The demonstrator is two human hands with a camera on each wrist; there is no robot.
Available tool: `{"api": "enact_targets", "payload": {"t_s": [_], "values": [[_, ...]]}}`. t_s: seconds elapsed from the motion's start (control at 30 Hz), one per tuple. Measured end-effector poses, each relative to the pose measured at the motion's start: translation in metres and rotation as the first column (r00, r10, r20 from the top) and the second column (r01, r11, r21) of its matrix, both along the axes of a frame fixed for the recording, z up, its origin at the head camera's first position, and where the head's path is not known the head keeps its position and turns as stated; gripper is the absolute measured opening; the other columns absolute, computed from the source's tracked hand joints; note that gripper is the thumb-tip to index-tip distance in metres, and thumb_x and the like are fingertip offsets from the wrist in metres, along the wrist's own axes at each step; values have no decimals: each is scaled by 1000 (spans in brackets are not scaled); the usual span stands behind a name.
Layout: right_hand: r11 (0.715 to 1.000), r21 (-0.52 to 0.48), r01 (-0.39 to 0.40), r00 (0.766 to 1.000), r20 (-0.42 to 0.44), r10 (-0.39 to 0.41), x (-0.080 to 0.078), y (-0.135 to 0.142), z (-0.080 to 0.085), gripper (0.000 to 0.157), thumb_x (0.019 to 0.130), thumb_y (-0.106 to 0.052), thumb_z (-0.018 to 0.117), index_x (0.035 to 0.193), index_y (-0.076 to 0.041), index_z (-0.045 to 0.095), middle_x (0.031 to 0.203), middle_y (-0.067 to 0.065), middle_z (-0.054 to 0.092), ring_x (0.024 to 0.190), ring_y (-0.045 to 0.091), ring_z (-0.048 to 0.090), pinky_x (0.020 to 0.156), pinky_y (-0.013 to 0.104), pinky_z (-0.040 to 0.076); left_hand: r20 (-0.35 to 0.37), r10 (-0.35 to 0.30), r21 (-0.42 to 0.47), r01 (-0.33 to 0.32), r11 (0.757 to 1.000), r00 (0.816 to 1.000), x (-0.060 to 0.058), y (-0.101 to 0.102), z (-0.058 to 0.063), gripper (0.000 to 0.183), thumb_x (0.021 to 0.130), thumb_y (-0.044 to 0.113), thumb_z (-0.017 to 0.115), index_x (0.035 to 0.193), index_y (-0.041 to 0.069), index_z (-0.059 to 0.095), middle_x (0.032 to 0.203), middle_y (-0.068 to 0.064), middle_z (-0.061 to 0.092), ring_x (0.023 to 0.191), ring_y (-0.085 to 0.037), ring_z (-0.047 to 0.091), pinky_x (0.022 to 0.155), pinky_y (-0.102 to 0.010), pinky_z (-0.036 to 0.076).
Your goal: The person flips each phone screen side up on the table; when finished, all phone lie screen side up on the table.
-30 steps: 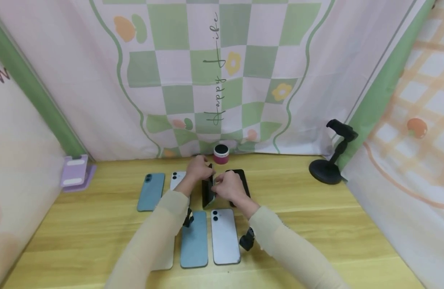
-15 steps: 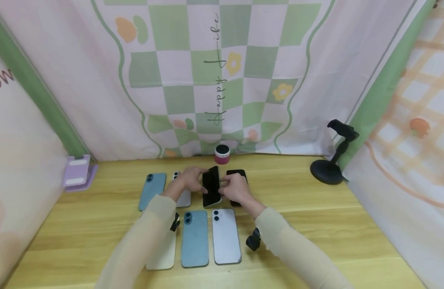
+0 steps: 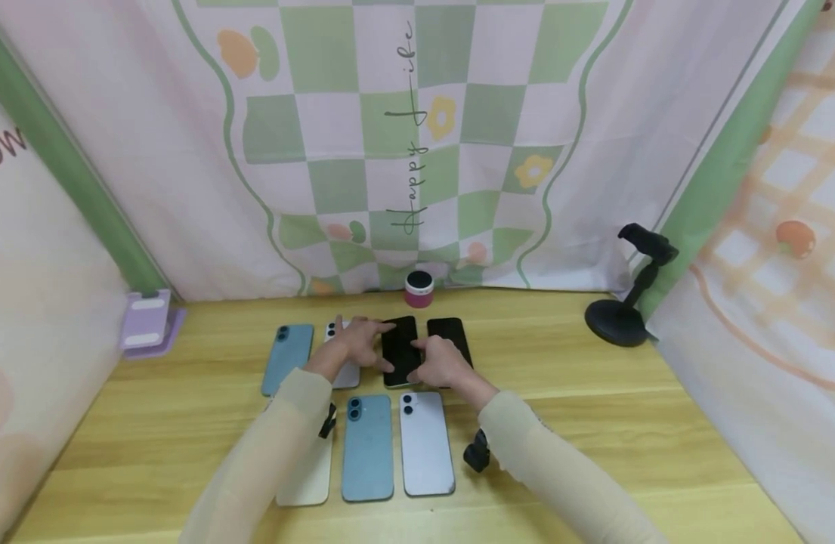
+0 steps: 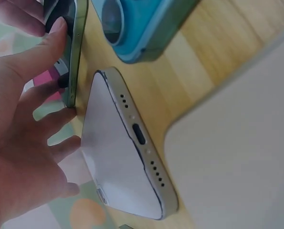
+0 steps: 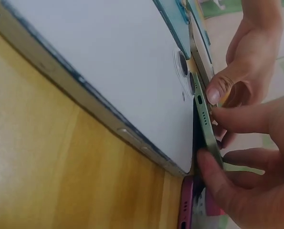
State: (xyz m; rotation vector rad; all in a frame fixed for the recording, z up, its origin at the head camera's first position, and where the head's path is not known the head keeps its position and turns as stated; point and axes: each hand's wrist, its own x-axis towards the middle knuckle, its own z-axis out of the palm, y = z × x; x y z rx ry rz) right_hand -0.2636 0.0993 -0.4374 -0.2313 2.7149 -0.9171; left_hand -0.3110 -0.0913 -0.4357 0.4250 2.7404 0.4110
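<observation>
Head: apparently settling a black phone (image 3: 400,349) face-up on the counter (image 3: 567,385), beside another phone (image 3: 450,329). Left wrist: touching it with the left hand (image 4: 29,155) spread. Right wrist: pinching its edge in the right hand (image 5: 269,191); next, likely calling for release.

Phone screen (image 3: 400,347) glossy; tabletop (image 3: 662,431) smooth, wood-grained; backdrop (image 3: 390,128) cloth.
</observation>
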Motion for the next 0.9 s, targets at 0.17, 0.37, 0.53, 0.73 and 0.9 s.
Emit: {"api": "enact_targets", "payload": {"t_s": [0.17, 0.37, 0.53, 0.73, 0.9], "values": [[998, 43, -40, 999, -6, 40, 1, -6, 2, 72, 84, -15, 85, 147, -1, 56, 144, 24, 63, 115, 31, 66, 108, 51, 56, -11, -2, -10, 2, 1000, 1000, -1, -1, -1, 85, 85, 47, 83, 158, 30, 44, 166, -4, 44, 159, -39, 27, 128, -74, 1], [996, 83, -17, 1000, 3, 16, 1, -9, 4, 71, 85, -17, 85, 148, -4, 56, 149, 23, 60, 120, 35, 64, 112, 55, 52, -6, 3, -1, -3, 1000, 1000, -1, 0, 0, 84, 85, 46, 83, 158, 29, 44, 166, -5, 44, 159, -39, 28, 128, -74, 2], [992, 127, -28, 1000, -8, 29, 1, -10, 5, 71, 84, -17, 86, 147, -3, 57, 148, 22, 61, 121, 34, 65, 111, 52, 54, -10, -4, -6, 4, 1000, 1000, -3, 0, -1, 84, 85, 47, 83, 158, 28, 44, 167, -5, 43, 159, -38, 28, 128, -74, 2], [984, 165, -61, 997, -31, 68, 0, -11, 2, 66, 84, -18, 85, 143, -2, 60, 146, 21, 63, 121, 32, 66, 108, 50, 56, -7, -7, -12, 7, 1000, 1000, -3, 1, -1, 84, 86, 46, 83, 158, 28, 44, 167, -5, 41, 159, -38, 27, 128, -74, 2], [976, 202, -78, 993, -71, 94, -2, -10, -2, 58, 84, -19, 85, 136, -2, 67, 141, 19, 67, 125, 35, 64, 109, 50, 54, -3, -11, -35, 11, 999, 1000, -4, 3, -1, 85, 87, 46, 82, 159, 29, 42, 170, -7, 36, 160, -38, 26, 129, -73, 2]]}}
